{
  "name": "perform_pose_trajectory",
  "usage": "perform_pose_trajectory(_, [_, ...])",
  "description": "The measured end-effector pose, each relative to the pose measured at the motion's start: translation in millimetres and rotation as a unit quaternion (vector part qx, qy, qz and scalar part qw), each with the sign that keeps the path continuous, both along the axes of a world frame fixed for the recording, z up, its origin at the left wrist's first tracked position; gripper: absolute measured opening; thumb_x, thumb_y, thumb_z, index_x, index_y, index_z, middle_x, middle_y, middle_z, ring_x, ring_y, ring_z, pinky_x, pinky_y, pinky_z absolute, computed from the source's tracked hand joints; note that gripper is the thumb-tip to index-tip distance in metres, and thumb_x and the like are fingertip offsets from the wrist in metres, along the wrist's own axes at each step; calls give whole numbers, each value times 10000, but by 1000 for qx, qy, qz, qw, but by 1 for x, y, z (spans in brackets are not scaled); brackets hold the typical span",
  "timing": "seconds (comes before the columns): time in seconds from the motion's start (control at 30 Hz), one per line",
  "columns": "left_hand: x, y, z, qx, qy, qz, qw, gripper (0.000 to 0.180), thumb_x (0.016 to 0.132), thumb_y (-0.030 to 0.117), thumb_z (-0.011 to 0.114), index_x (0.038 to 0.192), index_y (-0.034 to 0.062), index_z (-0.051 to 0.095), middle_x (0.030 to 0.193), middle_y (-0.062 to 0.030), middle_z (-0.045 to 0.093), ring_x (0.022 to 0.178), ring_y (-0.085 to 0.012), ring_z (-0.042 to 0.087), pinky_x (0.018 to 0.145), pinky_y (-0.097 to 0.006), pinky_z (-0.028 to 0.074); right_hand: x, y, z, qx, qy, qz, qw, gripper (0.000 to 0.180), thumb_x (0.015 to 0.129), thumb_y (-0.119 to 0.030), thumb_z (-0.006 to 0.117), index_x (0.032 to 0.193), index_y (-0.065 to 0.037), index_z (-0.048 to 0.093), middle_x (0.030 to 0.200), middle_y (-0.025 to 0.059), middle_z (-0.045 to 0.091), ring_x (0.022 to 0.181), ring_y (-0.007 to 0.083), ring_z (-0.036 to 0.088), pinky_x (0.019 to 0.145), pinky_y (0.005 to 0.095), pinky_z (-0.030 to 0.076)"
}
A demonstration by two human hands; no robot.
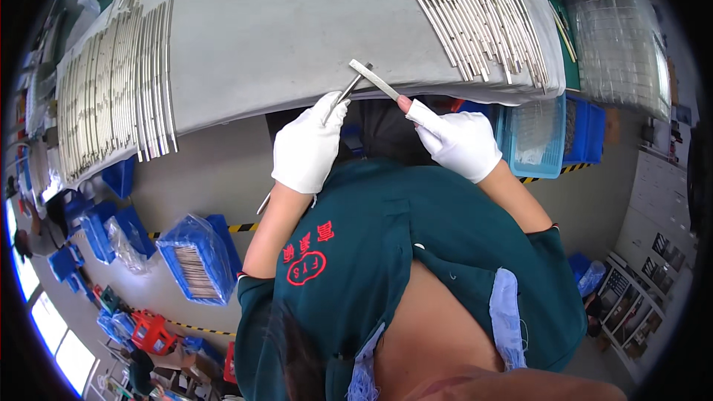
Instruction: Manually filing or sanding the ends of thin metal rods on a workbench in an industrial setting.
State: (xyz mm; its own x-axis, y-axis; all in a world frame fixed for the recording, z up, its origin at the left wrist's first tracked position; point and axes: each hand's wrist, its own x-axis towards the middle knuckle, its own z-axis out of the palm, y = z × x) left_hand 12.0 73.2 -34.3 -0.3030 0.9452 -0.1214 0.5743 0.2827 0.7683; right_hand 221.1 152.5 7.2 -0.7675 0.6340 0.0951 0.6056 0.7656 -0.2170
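Head view, metal strip betw. left hand, right hand

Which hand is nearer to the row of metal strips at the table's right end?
Right. The right hand, holding a flat metal bar, is just below the metal strips; the left hand, holding a thin tool, sits farther left.

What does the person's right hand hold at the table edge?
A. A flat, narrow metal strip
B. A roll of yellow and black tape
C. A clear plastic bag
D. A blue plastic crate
A: the right hand, in a white glove, pinches one end of a flat metal strip over the edge of the grey table, while the left hand brings a thin metal tool to the strip's far end.
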Motion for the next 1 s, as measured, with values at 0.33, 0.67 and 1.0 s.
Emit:
perform_pose_trajectory(0.33, [-2, 0, 0, 76, 101, -35, 991, 221, 900, 268, 524, 1040, 127, 620, 739, -87, 629, 648, -262, 610, 564, -350, 480, -1, 2, 2, 31, -92, 21, 995, 468, 822, -141, 556, 1272, -266, 524, 420, 7, 424, 332, 167, 435, 362, 308, 357])
perform_pose_trajectory(0.67, [1, -1, 0, 78, 116, -27, 990, 231, 905, 270, 517, 1038, 116, 626, 759, -98, 638, 667, -269, 616, 580, -350, 485, -6, 1, -2, 41, -38, -1, 998, 469, 805, -135, 579, 1256, -259, 542, 413, 4, 391, 340, 176, 430, 387, 312, 367])
perform_pose_trajectory(1.0, [2, 0, 1, 62, 91, -17, 994, 227, 902, 269, 520, 1037, 126, 632, 776, -103, 643, 681, -279, 619, 600, -362, 490, -1, -2, -4, 33, -47, 0, 998, 451, 820, -137, 574, 1252, -266, 543, 417, 31, 387, 345, 176, 439, 364, 305, 356])
